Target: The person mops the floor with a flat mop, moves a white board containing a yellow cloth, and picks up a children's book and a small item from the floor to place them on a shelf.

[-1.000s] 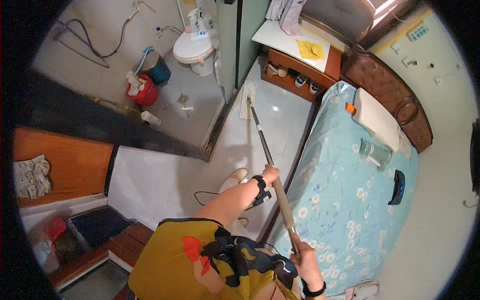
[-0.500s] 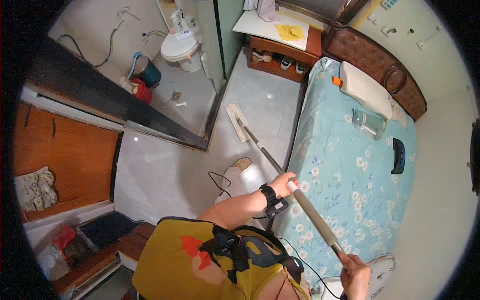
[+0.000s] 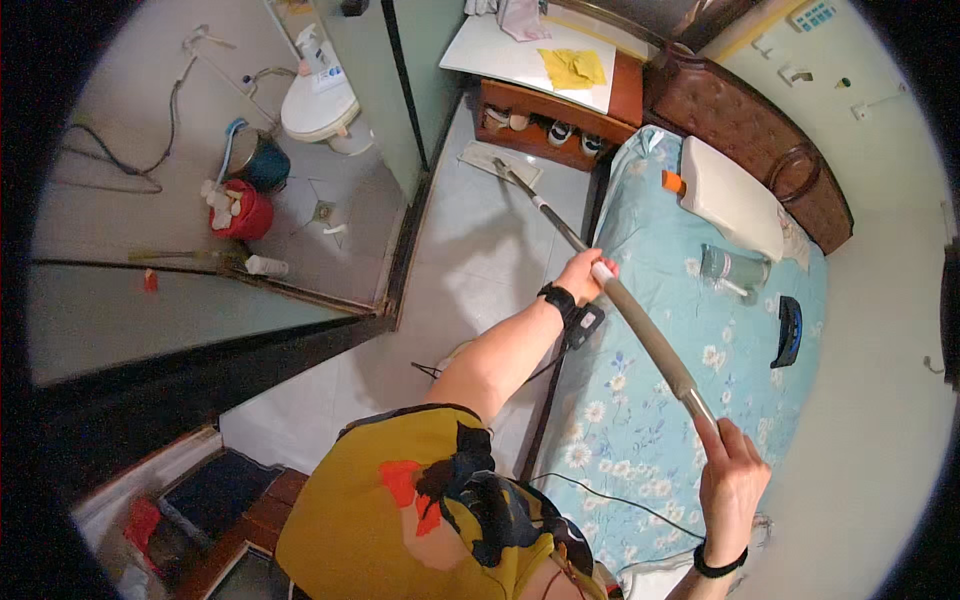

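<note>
A flat mop with a long silver and tan pole slants across the view. Its white, rectangular head lies on the pale tiled floor, just before a low wooden cabinet holding shoes. My left hand is closed around the middle of the pole, by its white collar. At the upper end, over the near part of the bed, my right hand has its fingers wrapped round the pole. Dark bands show on both my wrists, and a small black device hangs beside the left one.
Along the right stands a bed with a blue floral sheet, bearing a pillow and a clear bottle. The low cabinet carries a yellow cloth. At left, a glass-walled bathroom has a red bucket and a toilet.
The mop head has slid away from me toward the cabinet and turned more crosswise. Both hands have moved forward with the pole, and my left arm reaches farther out.
</note>
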The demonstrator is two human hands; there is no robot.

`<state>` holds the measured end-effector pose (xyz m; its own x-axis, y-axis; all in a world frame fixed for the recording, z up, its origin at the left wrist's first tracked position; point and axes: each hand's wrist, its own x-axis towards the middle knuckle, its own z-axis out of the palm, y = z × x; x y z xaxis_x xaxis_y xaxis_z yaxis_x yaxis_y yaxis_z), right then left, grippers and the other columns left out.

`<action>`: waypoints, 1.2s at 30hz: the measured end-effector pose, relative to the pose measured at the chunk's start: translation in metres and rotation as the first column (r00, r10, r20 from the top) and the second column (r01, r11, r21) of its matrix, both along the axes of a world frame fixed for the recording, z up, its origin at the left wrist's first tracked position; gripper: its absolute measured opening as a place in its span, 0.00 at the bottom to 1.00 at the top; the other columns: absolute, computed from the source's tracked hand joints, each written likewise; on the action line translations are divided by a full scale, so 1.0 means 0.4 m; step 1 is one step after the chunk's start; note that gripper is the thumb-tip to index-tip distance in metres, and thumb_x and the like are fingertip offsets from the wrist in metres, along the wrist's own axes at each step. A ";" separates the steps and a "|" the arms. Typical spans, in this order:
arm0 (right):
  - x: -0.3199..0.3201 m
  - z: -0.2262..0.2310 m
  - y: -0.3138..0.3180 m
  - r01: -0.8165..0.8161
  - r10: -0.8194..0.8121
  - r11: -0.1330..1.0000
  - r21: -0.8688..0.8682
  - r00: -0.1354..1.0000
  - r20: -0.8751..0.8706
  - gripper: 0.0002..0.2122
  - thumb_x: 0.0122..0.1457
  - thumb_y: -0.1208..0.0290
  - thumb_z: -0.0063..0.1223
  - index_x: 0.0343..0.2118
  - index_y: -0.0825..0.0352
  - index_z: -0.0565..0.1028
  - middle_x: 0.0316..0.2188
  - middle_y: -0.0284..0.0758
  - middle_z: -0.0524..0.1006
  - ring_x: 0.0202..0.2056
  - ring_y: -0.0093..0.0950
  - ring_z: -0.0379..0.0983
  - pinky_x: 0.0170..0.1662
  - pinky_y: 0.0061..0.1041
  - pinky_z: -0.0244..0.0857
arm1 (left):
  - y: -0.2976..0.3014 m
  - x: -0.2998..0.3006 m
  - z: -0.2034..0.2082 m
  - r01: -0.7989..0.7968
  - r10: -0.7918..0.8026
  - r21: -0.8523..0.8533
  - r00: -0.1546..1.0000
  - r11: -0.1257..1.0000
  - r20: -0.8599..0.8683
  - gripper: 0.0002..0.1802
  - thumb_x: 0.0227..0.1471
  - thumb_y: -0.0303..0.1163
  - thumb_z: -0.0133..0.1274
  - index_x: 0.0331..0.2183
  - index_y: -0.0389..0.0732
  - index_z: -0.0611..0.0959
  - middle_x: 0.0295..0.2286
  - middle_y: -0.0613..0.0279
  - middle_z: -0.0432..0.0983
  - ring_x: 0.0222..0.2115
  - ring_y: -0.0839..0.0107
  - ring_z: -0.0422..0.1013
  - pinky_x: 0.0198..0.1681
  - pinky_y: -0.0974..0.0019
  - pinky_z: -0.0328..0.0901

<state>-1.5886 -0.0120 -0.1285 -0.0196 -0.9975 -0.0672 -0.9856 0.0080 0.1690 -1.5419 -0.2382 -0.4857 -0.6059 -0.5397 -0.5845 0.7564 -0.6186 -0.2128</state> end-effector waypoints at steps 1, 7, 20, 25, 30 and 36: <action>-0.002 -0.005 -0.047 -0.041 0.041 0.999 -0.026 0.999 0.009 0.20 0.35 0.87 0.46 0.34 0.61 0.74 0.28 0.33 0.71 0.22 0.30 0.67 0.21 0.25 0.62 | -0.053 -0.007 -0.025 0.058 -0.058 -0.029 0.998 0.998 -0.006 0.08 0.48 0.29 0.43 0.29 0.37 0.63 0.23 0.53 0.62 0.24 0.60 0.63 0.30 0.55 0.66; 0.020 -0.029 -0.239 -0.168 0.160 0.984 -0.067 0.981 -0.108 0.16 0.38 0.83 0.50 0.34 0.64 0.74 0.29 0.35 0.71 0.20 0.25 0.64 0.18 0.21 0.60 | -0.230 -0.026 -0.083 0.099 -0.099 0.021 0.995 0.995 0.004 0.11 0.48 0.32 0.45 0.33 0.40 0.62 0.26 0.53 0.61 0.26 0.61 0.62 0.33 0.54 0.65; -0.036 0.105 -0.246 -0.134 0.122 0.987 0.090 0.985 0.123 0.17 0.33 0.86 0.48 0.31 0.67 0.74 0.28 0.38 0.73 0.21 0.29 0.68 0.19 0.24 0.62 | -0.127 -0.005 -0.023 0.244 -0.207 -0.132 0.947 0.961 0.245 0.07 0.42 0.26 0.46 0.26 0.33 0.67 0.24 0.55 0.64 0.24 0.62 0.66 0.27 0.58 0.66; -0.074 0.200 -0.116 -0.156 0.132 0.979 0.131 0.976 0.175 0.18 0.29 0.86 0.48 0.29 0.67 0.75 0.24 0.38 0.73 0.19 0.30 0.68 0.18 0.24 0.61 | 0.110 0.032 0.059 0.311 -0.290 -0.152 0.946 0.938 0.145 0.08 0.48 0.31 0.44 0.30 0.37 0.68 0.25 0.57 0.70 0.26 0.65 0.68 0.30 0.64 0.66; -0.063 0.254 0.063 -0.104 0.072 0.981 0.161 0.978 0.195 0.17 0.30 0.87 0.48 0.28 0.67 0.75 0.23 0.38 0.73 0.20 0.34 0.69 0.20 0.26 0.61 | 0.343 0.078 0.134 0.340 -0.318 -0.071 0.923 0.938 0.218 0.08 0.48 0.32 0.44 0.29 0.37 0.67 0.27 0.59 0.67 0.29 0.67 0.66 0.32 0.66 0.64; -0.073 0.264 0.285 -0.159 0.131 0.969 0.187 0.980 0.149 0.17 0.29 0.84 0.48 0.28 0.64 0.74 0.23 0.33 0.72 0.17 0.30 0.64 0.18 0.25 0.57 | 0.561 0.087 0.140 0.402 -0.406 0.066 0.885 0.913 0.229 0.08 0.48 0.30 0.43 0.29 0.37 0.65 0.28 0.57 0.66 0.29 0.65 0.65 0.35 0.62 0.64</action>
<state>-1.6178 0.1022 -0.0231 0.1471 -0.9557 -0.2550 -0.9874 -0.1569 0.0183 -1.5070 -0.0140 -0.4297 -0.6154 -0.2663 -0.7419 0.4705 -0.8792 -0.0747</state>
